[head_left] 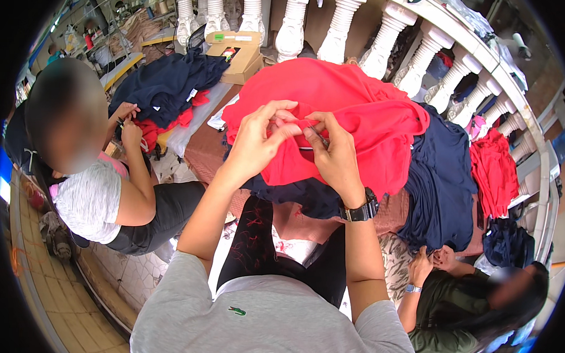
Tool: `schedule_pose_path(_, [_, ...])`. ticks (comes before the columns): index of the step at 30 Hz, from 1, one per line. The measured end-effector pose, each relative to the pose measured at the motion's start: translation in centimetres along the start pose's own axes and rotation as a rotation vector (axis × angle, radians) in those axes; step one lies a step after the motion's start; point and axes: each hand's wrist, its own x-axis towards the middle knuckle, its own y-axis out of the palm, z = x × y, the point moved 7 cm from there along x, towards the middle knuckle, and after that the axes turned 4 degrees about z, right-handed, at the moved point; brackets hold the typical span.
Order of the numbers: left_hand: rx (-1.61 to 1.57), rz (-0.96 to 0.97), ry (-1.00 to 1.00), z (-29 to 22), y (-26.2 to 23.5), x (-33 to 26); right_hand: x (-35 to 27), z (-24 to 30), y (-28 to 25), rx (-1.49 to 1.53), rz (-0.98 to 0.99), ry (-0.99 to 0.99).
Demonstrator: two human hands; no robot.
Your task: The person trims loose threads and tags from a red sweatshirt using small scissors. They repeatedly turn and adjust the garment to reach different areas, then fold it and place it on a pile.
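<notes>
A large red garment [348, 99] lies heaped in front of me, and I see fabric folds rather than its full shape. My left hand [262, 137] pinches an edge of this red cloth between thumb and fingers. Close beside it, my right hand [333, 151] is closed at the same edge, with a small dark, thin tool [319, 135] between its fingers; the fingers hide most of that tool. A black watch is on my right wrist. Navy cloth [308, 197] shows beneath the red heap.
Navy garments [441, 177] lie at the right, where a co-worker's hands [428, 261] touch the cloth. Another person at left handles red and navy garments [164, 87]. A cardboard box [236, 57] stands at the back, before a white balustrade [339, 25]. Red threads cling to my black trousers [250, 230].
</notes>
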Motion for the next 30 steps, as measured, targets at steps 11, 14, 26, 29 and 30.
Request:
schedule_pose_path(11, [-0.619, -0.021, -0.198, 4.3, 5.4, -0.3, -1.1, 0.0, -2.3, 0.019, -0.236, -0.003])
schedule_pose_path(14, [-0.678, -0.048, -0.174, 5.1, 6.8, -0.4, -3.0, 0.2, -2.5, 0.046, -0.373, 0.080])
schedule_pose_path(26, [-0.579, -0.053, -0.169, 4.5, 7.5, -0.9, -4.2, -1.8, -0.4, 0.095, -0.051, 0.284])
schedule_pose_path(29, [-0.502, -0.065, -0.138, 4.3, 7.5, -0.9, -3.8, -1.8, -0.6, 0.066, -0.056, 0.278])
schedule_pose_path(30, [-0.467, -0.073, -0.127, 4.2, 7.5, -0.9, -3.6, -1.9, -0.6, 0.062, -0.063, 0.276])
